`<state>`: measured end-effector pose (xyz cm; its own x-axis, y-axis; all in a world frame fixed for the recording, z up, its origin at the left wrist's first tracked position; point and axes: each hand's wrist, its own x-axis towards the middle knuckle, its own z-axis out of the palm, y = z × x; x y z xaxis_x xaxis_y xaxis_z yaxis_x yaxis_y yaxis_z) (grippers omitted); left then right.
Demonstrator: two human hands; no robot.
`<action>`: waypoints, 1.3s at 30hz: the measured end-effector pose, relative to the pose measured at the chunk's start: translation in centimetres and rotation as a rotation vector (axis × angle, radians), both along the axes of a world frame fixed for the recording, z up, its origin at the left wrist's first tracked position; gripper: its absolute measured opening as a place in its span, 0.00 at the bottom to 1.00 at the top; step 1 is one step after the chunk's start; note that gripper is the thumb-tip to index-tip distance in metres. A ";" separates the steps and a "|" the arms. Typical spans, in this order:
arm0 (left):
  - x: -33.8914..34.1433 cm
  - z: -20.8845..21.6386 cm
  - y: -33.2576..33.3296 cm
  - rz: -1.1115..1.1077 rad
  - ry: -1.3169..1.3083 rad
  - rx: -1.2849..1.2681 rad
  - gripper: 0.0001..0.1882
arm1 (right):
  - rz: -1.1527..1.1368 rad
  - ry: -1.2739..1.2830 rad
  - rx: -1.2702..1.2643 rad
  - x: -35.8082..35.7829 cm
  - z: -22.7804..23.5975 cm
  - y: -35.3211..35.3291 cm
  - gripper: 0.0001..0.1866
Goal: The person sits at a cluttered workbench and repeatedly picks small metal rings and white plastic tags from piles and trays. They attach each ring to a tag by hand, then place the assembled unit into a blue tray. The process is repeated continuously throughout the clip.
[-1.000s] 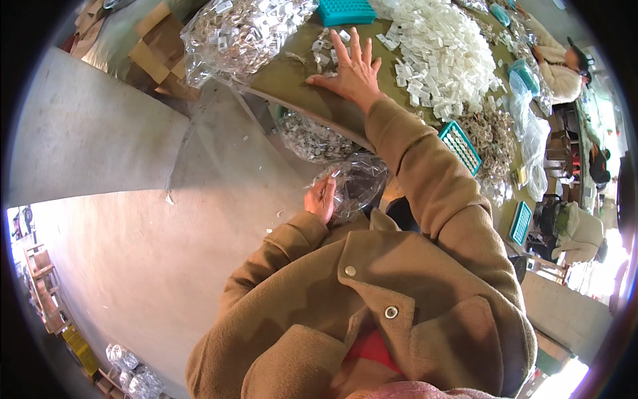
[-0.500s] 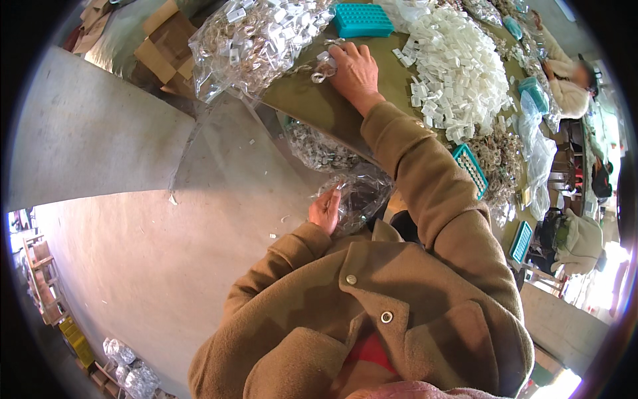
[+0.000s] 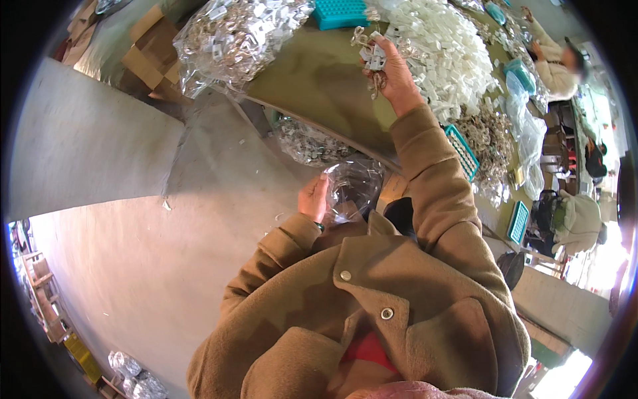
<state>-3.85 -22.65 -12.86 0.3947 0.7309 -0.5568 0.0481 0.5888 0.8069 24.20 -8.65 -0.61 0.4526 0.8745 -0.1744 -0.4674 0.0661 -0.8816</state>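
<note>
My right hand (image 3: 397,78) is raised over the table, its fingers closed on a bunch of small white pieces with thin coiled cords (image 3: 374,58). Some of the cords dangle below the fingers. Low in front of my body, my left hand (image 3: 312,199) pinches the edge of a clear plastic bag (image 3: 357,186). The bag's mouth gapes, and little shows inside it. Just right of my right hand lies a large heap of small white plastic parts (image 3: 438,53). To its left stands a big clear bag full of similar white pieces and cords (image 3: 242,40).
A teal rack (image 3: 340,13) sits at the table's far side; another teal rack (image 3: 461,153) lies beside a brownish heap of cords (image 3: 488,136). Below the table edge is a filled clear bag (image 3: 309,141). A co-worker (image 3: 555,73) sits at far right. Open cardboard boxes (image 3: 151,56) stand far left.
My right hand has lifted from the table and moved right, now with a bunch of corded white pieces showing in it. My left hand stays at the bag, whose mouth is wider.
</note>
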 end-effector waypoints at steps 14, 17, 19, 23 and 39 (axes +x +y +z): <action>-0.5 7.5 1.4 0.062 -0.150 0.002 0.17 | 0.587 0.034 -0.469 -10.2 -6.6 -20.1 0.16; -0.2 8.3 -0.3 0.048 -0.096 0.105 0.18 | 0.692 0.127 -0.544 -12.3 -9.1 -19.9 0.14; -0.4 8.7 -1.0 -0.022 -0.095 0.216 0.19 | 0.841 0.077 -0.670 -12.6 -9.6 -19.8 0.13; -1.4 9.5 -2.2 -0.260 0.036 0.468 0.19 | 0.593 0.372 -0.554 -12.3 -8.9 -19.3 0.15; -3.9 13.8 -1.9 -0.086 -0.129 -0.021 0.20 | -0.160 -1.628 -0.091 -11.0 -0.3 -26.5 0.25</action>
